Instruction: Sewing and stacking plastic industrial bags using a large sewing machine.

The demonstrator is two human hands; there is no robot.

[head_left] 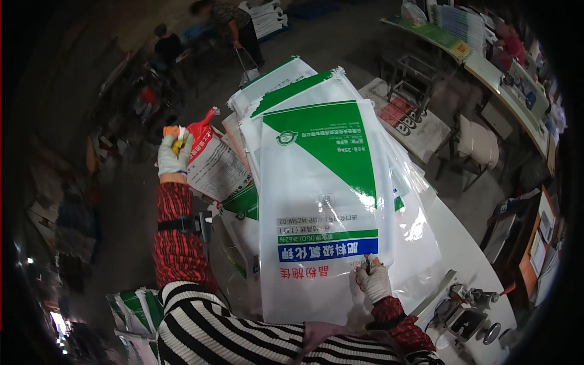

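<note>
A white woven sack [322, 213] with green panels and blue and red print lies flat on top of a pile in front of me. Low on this sack rests my right hand [374, 283], in a white glove. Its fingers are closed round small dark scissors [367, 264], mostly covered by the hand. Out to the left, my gloved left hand [175, 152] is raised with curled fingers. Something orange and yellow shows at its fingertips, too small to name. Beside it a red and white printed bag [216, 161] hangs against the pile's left side; whether the hand grips it is unclear.
Under the sacks is a pale table [480, 267], with a sewing machine [465, 319] at the near right. Stools [477, 146] and a long bench [486, 79] stand to the right. More folded sacks [137, 310] lie at lower left. People [228, 24] are at the far side.
</note>
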